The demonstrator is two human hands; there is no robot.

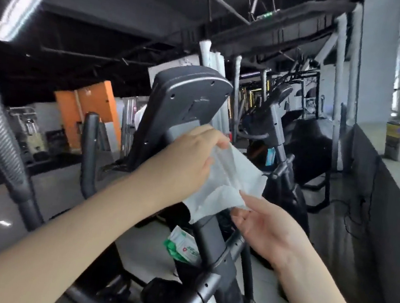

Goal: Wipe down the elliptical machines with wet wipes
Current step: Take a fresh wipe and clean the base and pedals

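A white wet wipe [230,180] is stretched between my two hands in front of the elliptical's grey console back [187,104] and its centre post [210,243]. My left hand [188,155] grips the wipe's upper edge with curled fingers. My right hand [268,225] pinches its lower right corner between thumb and fingertips. A green and white pack of wipes [182,245] lies low on the machine, behind the post.
A ribbed moving handle [0,144] rises at the left, a curved fixed handle [90,153] beside it. A second elliptical [280,126] stands behind at right. A grey ledge [397,180] runs along the right wall. Cables trail on the floor there.
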